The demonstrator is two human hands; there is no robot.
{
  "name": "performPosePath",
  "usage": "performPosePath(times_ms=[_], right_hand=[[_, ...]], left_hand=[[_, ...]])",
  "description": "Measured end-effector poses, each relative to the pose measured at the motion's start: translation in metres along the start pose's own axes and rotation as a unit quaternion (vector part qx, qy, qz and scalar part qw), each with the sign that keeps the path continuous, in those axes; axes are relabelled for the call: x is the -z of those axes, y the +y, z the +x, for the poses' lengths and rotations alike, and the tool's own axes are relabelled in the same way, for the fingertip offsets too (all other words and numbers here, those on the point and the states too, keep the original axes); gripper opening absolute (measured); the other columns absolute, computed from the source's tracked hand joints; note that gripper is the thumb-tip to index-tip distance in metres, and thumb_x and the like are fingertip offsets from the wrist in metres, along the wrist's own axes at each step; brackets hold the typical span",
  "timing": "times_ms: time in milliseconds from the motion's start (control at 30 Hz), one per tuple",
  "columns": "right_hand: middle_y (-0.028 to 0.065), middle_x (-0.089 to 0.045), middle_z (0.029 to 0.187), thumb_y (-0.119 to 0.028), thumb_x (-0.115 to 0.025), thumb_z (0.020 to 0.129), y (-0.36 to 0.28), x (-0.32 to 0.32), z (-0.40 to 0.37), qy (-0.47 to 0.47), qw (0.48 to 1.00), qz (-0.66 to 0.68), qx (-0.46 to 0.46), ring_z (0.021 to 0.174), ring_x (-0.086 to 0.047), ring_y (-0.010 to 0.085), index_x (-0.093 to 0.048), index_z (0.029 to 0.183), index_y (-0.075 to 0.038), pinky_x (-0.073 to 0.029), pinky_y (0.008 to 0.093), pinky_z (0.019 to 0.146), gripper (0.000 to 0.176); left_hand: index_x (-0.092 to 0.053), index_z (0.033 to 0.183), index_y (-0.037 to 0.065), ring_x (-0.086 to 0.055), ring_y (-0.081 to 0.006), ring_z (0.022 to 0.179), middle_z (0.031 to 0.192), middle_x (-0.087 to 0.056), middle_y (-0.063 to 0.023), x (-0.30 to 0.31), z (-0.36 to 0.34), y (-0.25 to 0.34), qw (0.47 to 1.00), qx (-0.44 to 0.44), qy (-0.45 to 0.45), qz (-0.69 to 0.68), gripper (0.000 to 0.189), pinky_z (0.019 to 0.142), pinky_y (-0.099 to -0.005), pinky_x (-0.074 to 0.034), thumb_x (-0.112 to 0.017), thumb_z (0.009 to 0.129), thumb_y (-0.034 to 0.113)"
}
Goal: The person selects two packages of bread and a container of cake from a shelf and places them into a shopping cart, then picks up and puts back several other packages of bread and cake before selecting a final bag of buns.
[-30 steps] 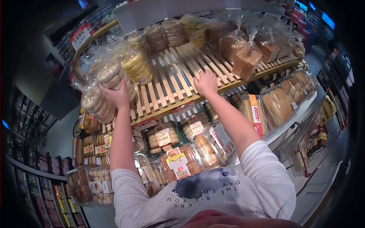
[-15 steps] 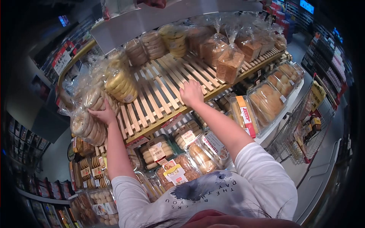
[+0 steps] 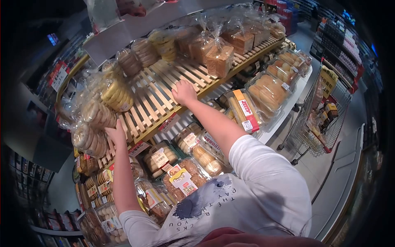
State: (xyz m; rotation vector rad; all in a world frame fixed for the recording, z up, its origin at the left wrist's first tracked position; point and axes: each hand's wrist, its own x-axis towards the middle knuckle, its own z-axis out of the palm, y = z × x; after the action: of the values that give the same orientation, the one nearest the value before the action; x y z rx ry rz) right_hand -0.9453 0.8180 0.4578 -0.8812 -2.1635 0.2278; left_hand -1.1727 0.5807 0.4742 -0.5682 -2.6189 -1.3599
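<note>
My left hand (image 3: 116,133) is at the left end of a slatted wooden shelf (image 3: 144,108), beside clear bags of round buns. Its thumb points up and apart from the fingers, against the side of an upper bun bag (image 3: 98,115); a lower bun bag (image 3: 87,140) is just left of the fingertips. The fingers are partly hidden. My right hand (image 3: 184,92) rests on the slats mid-shelf with its fingers curled under; what is beneath them is hidden. A bag of yellow buns (image 3: 117,94) stands behind my left hand.
Bagged bread loaves (image 3: 219,59) line the shelf's right part. Below the shelf's front edge are clear boxes of rolls (image 3: 159,158) and a long box of bread (image 3: 243,109). A shopping cart (image 3: 319,123) with goods stands at the right.
The view has shifted, so the shelf appears further left. My left hand has drawn back slightly from the upper bun bag. My right hand stays on the slats, its fingers more curled.
</note>
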Motion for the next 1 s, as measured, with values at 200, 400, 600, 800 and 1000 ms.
performPosePath(times_ms=[200, 400, 600, 800, 1000], right_hand=[[0.0167, -0.053, 0.108, -0.020, -0.058, 0.074, 0.016, 0.037, -0.058, 0.040, 0.982, 0.118, 0.143, 0.106, -0.047, 0.0323, -0.053, 0.099, 0.002, -0.036, 0.0400, 0.092, 0.033], [0.0149, -0.057, 0.100, -0.008, -0.059, 0.071, 0.088, 0.145, -0.195, 0.080, 0.994, 0.072, 0.019, 0.098, -0.051, 0.0321, -0.056, 0.091, 0.000, -0.040, 0.0400, 0.086, 0.022], [0.0139, -0.056, 0.090, -0.012, -0.056, 0.072, 0.206, 0.274, -0.290, 0.189, 0.945, -0.119, -0.241, 0.090, -0.052, 0.0310, -0.057, 0.087, -0.002, -0.041, 0.0379, 0.081, 0.019], [0.0154, -0.056, 0.090, -0.014, -0.056, 0.071, 0.258, 0.354, -0.365, 0.239, 0.868, -0.206, -0.383, 0.091, -0.051, 0.0323, -0.057, 0.087, -0.001, -0.042, 0.0399, 0.080, 0.020], [0.0182, -0.057, 0.092, -0.016, -0.057, 0.070, 0.300, 0.388, -0.432, 0.094, 0.827, -0.297, -0.468, 0.089, -0.054, 0.0336, -0.058, 0.088, 0.000, -0.044, 0.0429, 0.079, 0.024]], left_hand=[[-0.034, 0.128, -0.002, -0.025, -0.0385, 0.126, 0.134, -0.030, -0.0252, 0.040, -0.096, 0.000, 0.930, -0.249, -0.147, 0.228, 0.063, 0.103, -0.0473, -0.020, -0.051, 0.083, 0.039], [-0.031, 0.131, 0.002, -0.021, -0.0338, 0.129, 0.138, -0.027, -0.0175, 0.046, -0.119, -0.023, 0.886, -0.321, -0.126, 0.311, 0.067, 0.104, -0.0508, -0.017, -0.055, 0.080, 0.038], [-0.033, 0.129, -0.002, -0.031, -0.0362, 0.123, 0.134, -0.033, -0.0191, 0.036, -0.119, -0.025, 0.853, -0.376, -0.078, 0.354, 0.062, 0.101, -0.0483, -0.024, -0.055, 0.082, 0.032], [-0.030, 0.132, 0.001, -0.031, -0.0345, 0.125, 0.136, -0.032, -0.0186, 0.043, -0.105, -0.031, 0.837, -0.375, -0.133, 0.377, 0.063, 0.101, -0.0454, -0.025, -0.054, 0.082, 0.032], [-0.029, 0.135, 0.008, -0.030, -0.0330, 0.126, 0.136, -0.035, -0.0143, 0.043, -0.109, -0.024, 0.838, -0.311, -0.147, 0.422, 0.062, 0.101, -0.0524, -0.021, -0.051, 0.084, 0.037]])
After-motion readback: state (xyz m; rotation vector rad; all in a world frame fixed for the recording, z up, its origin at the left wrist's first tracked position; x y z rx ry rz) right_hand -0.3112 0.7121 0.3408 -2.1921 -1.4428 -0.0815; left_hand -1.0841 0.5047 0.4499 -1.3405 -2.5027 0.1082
